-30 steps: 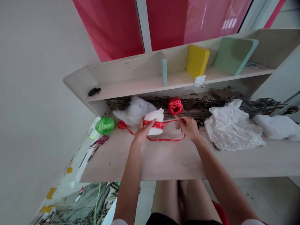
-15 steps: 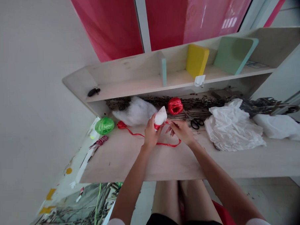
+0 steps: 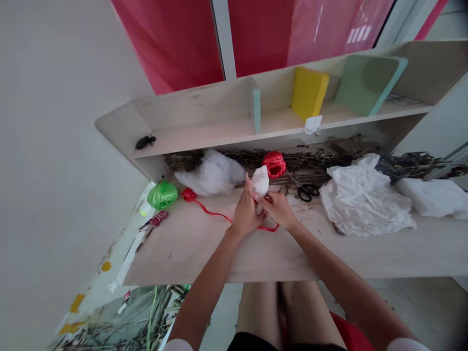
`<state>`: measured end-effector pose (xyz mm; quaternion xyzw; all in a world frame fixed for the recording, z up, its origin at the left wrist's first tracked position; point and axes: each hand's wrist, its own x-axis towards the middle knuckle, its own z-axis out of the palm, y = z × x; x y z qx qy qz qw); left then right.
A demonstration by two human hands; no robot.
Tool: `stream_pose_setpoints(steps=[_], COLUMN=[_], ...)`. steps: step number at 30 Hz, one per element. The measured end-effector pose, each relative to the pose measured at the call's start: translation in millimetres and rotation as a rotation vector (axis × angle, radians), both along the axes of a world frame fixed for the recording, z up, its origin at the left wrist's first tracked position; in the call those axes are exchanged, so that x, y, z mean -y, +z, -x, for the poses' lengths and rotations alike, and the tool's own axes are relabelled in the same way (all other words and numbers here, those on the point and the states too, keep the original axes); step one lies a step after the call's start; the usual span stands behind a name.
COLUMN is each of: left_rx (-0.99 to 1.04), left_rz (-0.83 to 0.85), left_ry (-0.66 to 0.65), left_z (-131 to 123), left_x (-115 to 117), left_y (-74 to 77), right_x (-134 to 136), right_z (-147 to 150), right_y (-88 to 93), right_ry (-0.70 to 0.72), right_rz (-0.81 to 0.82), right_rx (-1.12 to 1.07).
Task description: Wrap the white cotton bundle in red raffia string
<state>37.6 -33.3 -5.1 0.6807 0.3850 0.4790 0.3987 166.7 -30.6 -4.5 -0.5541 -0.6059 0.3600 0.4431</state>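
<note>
My left hand (image 3: 245, 214) is wrapped round a small white stuffed bundle (image 3: 260, 180), holding it upright above the wooden desk (image 3: 229, 253). Red raffia string (image 3: 210, 213) is tied about the bundle and trails left across the desk to a small red knot (image 3: 188, 194). My right hand (image 3: 276, 209) touches the left one, its fingers pinched on the red string just below the bundle. A red ball of raffia (image 3: 274, 164) sits right behind the bundle.
A green raffia ball (image 3: 162, 194) lies at the desk's left end, white stuffing (image 3: 211, 176) behind it. Black scissors (image 3: 305, 190), crumpled white cloth (image 3: 365, 198) and dry twigs (image 3: 408, 164) lie to the right. A shelf (image 3: 224, 132) with yellow (image 3: 309, 92) and green (image 3: 367, 84) dividers rises behind.
The bundle has turned from lying sideways to standing upright. My hands have come together at the desk's middle, and the loop of red string below them has shrunk.
</note>
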Motion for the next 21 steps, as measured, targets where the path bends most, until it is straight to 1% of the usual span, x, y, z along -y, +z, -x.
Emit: stream_pose_setpoints(steps=[4, 6, 7, 9, 12, 13, 14, 17, 19, 21], left_rx=[0.271, 0.332, 0.349, 0.388, 0.474, 0.508, 0.55, 0.704, 0.784, 0.818], left_rz=[0.104, 0.124, 0.134, 0.163, 0.23, 0.273, 0.33, 0.475, 0.55, 0.604], left_ry=[-0.032, -0.012, 0.02, 0.128, 0.28, 0.273, 0.23, 0.012, -0.082, -0.119], left_z=[-2, -1, -1, 1, 7, 10, 12, 18, 19, 19], left_x=[4, 3, 2, -1, -9, -12, -14, -18, -18, -17], left_y=[10.3, 16.4, 19.0, 22.0, 19.7, 17.7, 15.8, 13.8, 17.1, 22.3], right_x=[-4, -4, -4, -3, -1, 0, 0, 2, 3, 4], right_z=[-8, -12, -14, -16, -18, -19, -19, -22, -24, -26], right_y=[2.5, 6.1, 8.4, 13.6, 20.0, 21.4, 22.3, 24.0, 25.4, 27.3], right_ry=[-0.058, -0.055, -0.054, -0.047, 0.007, 0.043, 0.082, 0.215, 0.31, 0.386], right_rz=[0.032, 0.057, 0.069, 0.096, 0.141, 0.152, 0.157, 0.183, 0.236, 0.306], right_rx=[-0.143, -0.201, -0.228, -0.281, -0.352, -0.376, -0.4, -0.449, -0.445, -0.412])
